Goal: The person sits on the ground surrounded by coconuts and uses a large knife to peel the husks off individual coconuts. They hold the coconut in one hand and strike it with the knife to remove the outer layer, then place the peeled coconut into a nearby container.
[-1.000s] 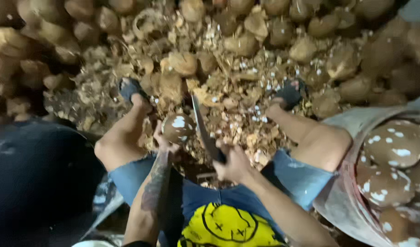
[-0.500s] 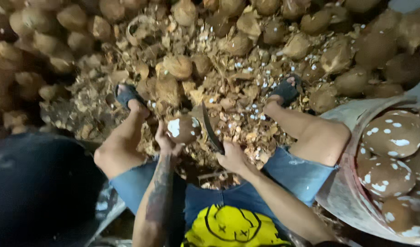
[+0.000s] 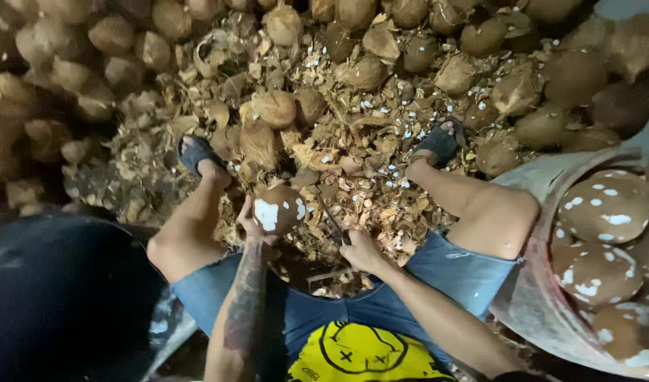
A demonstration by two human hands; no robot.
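From the head camera, looking down, a person sits with knees apart above a big mess of coconut bits.

The left hand [image 3: 252, 225] holds a round brown coconut [image 3: 278, 209]. The fingers curl around its left side and under it, so they are closed on it. The coconut has white patches where the brown skin is cut off. It sits between the knees, just in front of the person, a little left of the middle.

The right hand [image 3: 363, 251] is wrapped tight around the handle of a knife [image 3: 333, 221]. The dark blade points away from the person and a little to the left. Its tip is near the right side of the coconut. I cannot tell if the blade touches the coconut.

The ground between the feet is covered with brown husk scraps [image 3: 353, 163] and small white chips. Each foot wears a dark sandal, one on the left [image 3: 196, 153] and one on the right [image 3: 441, 143].

Far away, at the top, lies a heap of rough brown coconuts [image 3: 367, 71] that have their husk on.

On the right, near the person, is a pale tub [image 3: 544, 311]. It holds peeled coconuts [image 3: 607, 205] that are brown with white spots.

On the left, near the person, is a big dark round bin [image 3: 63, 297].

The person wears blue jean shorts [image 3: 466, 272] and a yellow shirt [image 3: 360, 357].
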